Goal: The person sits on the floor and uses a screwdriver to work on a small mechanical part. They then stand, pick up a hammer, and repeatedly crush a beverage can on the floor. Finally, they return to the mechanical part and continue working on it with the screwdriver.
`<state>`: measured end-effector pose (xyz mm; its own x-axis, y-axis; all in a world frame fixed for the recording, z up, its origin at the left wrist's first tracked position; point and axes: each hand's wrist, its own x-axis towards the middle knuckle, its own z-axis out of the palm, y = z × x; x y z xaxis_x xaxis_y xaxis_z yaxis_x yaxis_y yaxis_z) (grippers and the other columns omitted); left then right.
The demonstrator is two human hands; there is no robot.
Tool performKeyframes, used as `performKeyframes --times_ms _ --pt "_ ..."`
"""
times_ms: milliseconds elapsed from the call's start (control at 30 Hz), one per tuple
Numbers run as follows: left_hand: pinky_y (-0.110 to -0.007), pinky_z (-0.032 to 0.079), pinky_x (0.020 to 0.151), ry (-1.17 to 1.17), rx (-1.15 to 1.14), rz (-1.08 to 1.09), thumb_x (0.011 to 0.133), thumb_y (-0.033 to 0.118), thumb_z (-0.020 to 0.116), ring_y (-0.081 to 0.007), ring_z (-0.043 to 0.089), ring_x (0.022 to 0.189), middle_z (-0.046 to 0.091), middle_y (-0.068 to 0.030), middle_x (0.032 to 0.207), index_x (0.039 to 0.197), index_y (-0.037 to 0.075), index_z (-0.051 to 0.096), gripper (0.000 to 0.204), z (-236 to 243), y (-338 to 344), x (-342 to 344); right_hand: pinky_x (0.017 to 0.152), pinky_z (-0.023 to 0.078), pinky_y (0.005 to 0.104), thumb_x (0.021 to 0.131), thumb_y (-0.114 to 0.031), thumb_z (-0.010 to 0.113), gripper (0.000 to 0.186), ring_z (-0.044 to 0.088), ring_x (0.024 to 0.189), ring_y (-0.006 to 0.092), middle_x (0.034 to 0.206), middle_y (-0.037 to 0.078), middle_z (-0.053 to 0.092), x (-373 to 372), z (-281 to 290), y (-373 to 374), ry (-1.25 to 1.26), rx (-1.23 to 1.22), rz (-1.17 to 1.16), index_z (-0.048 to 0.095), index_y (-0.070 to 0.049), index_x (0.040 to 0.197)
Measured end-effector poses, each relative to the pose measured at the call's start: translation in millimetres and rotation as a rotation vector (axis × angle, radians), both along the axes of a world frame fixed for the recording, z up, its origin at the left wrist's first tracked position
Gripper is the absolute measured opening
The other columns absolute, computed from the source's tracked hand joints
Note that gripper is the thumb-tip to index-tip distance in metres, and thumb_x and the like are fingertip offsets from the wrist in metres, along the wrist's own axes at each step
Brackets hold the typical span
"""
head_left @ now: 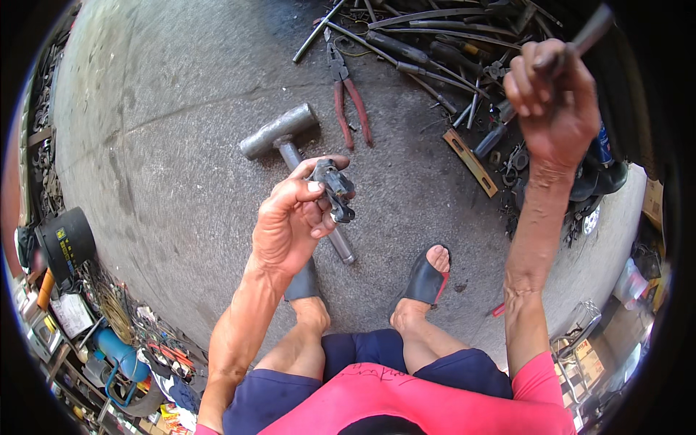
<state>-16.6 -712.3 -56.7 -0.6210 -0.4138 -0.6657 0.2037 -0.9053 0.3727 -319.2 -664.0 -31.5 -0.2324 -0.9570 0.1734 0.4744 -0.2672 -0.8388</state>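
My left hand (286, 217) pinches a small black mechanical part (335, 190) between thumb and fingers, held up above the ground. Behind it, a steel hammer (278, 131) with a cylindrical head and a metal handle lies on the concrete, partly hidden by the hand. My right hand (554, 109) is raised at the upper right, its fingers closed around a dark metal bar (594, 30) with a flattened end. Motion smears that bar, so its exact kind is unclear. Red-handled pliers (349, 98) lie on the ground between the two hands, beyond the hammer.
A heap of rods and hand tools (428, 43) spreads at the far right, with a small wooden-coloured level (470, 163) at its near edge. A black bucket (65, 243) and a blue cylinder (122, 355) stand among clutter at left. My sandalled feet (424, 279) rest on the concrete.
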Motion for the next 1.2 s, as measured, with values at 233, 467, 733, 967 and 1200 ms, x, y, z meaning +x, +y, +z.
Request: performKeyframes --times_ms 233,467,733,967,1200 --pt "-0.031 0.043 0.069 0.219 -0.042 0.023 0.069 0.014 0.061 -0.017 0.051 0.074 0.057 -0.0175 0.093 0.126 -0.006 0.04 0.064 -12 2 2 0.042 0.021 0.0228 0.094 -0.031 0.047 0.037 0.022 0.045 0.0074 0.053 -0.003 0.025 -26 35 31 -0.103 0.14 -0.328 0.055 -0.003 0.072" --pt "-0.039 0.038 0.076 0.505 0.002 -0.011 0.061 0.021 0.068 -0.0214 0.049 0.083 0.054 -0.0122 0.09 0.126 0.003 0.043 0.072 -15 6 -2 0.04 0.027 0.0205 0.093 -0.039 0.051 0.042 0.033 0.042 0.0053 0.051 -0.002 0.037 31 -26 43 0.084 0.441 -0.459 0.057 -0.003 0.071" --pt "-0.042 0.041 0.079 0.668 0.022 0.003 0.057 0.016 0.068 -0.0245 0.052 0.086 0.053 -0.0153 0.091 0.114 0.002 0.045 0.063 -20 9 -1 0.044 0.033 0.0208 0.094 -0.037 0.048 0.042 0.031 0.043 0.0045 0.052 -0.002 0.034 46 -18 49 0.329 0.574 -0.324 0.058 0.0 0.078" --pt "-0.039 0.038 0.076 0.829 0.106 0.007 0.059 0.028 0.065 -0.0205 0.05 0.077 0.053 -0.0107 0.083 0.115 0.005 0.048 0.062 -9 2 -8 0.045 0.033 0.0194 0.091 -0.032 0.057 0.034 0.034 0.044 0.0036 0.053 -0.003 0.038 37 -22 60 0.262 0.534 -0.316 0.061 0.0 0.079" --pt "-0.039 0.038 0.079 0.927 0.177 0.054 0.065 0.031 0.061 -0.0205 0.05 0.079 0.053 -0.0093 0.085 0.123 0.01 0.048 0.063 -2 3 -13 0.045 0.034 0.0196 0.09 -0.028 0.059 0.029 0.033 0.044 0.0039 0.053 -0.003 0.04 30 -29 63 0.247 0.562 -0.354 0.062 -0.001 0.082"
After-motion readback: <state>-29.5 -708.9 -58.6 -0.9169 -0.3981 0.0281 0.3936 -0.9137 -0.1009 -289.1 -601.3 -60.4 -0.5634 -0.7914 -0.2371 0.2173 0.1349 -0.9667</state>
